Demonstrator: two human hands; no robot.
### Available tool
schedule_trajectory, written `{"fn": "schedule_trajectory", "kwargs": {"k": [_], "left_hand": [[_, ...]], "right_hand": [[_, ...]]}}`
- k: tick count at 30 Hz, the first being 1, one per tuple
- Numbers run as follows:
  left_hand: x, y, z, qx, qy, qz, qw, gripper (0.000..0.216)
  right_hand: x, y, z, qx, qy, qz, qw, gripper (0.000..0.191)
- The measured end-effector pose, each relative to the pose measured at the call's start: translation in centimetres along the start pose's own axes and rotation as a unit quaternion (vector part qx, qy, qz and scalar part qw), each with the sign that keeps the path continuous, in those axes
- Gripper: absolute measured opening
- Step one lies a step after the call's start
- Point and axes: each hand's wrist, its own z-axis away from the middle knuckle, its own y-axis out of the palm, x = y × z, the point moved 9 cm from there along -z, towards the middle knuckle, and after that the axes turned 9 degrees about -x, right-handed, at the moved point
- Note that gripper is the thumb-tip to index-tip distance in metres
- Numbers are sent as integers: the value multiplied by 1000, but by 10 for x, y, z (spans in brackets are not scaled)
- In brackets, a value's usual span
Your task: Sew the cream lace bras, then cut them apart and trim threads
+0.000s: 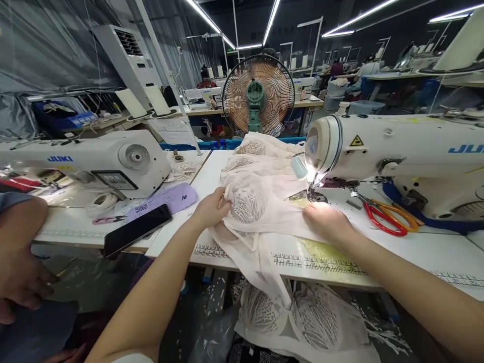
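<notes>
A pale cream bra point(247, 201) with patterned lace cups lies on the white table in front of the sewing machine point(359, 146). My left hand point(212, 206) pinches the edge of its left cup between thumb and fingers. Close under the lit needle, my right hand point(327, 219) grips the band at the other end, its fingertips partly hidden. Between both hands the fabric is spread fairly flat. A strap and loose band hang over the table's front edge. Behind it lie more cream bras point(253, 147) in a heap.
Red-handled scissors point(385, 219) and an orange-handled pair point(406, 217) lie right of the needle. A black phone point(138, 229) and a purple card point(177, 197) are at left, beside another sewing machine point(128, 161). Another person's hand point(20, 282) is far left. Below hang more bras point(298, 322). A fan point(259, 93) stands behind.
</notes>
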Motion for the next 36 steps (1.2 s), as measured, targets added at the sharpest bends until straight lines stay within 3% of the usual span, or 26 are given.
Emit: {"fn": "schedule_trajectory", "kwargs": {"k": [2,5,8,11,13,16,21,27,36], "left_hand": [[-11,-8,-6,-44,0,-128,991,24],[-65,1,-1,-88,75,-145,983,33],[-133,57,16,10,227,-91,970,28],[-170,121,30,142,327,-27,934,20],[-172,150,30,188,340,-10,921,26],[-162,169,26,198,355,-24,913,38],[-159,165,31,140,413,-89,896,47],[-159,175,23,92,424,-117,893,54],[-157,181,4,124,403,-121,899,51]], "right_hand": [[1,0,-9,-22,1,42,999,19],[5,1,-8,-32,-21,87,995,18],[7,3,0,-23,-50,111,992,18],[7,6,11,-23,-74,106,991,17],[7,7,20,-30,-96,90,991,22],[7,6,37,-48,-144,52,987,32],[5,-3,70,-81,-191,1,978,36],[-6,-17,86,-136,-175,34,974,37],[5,-16,80,-127,-202,20,971,36]]}}
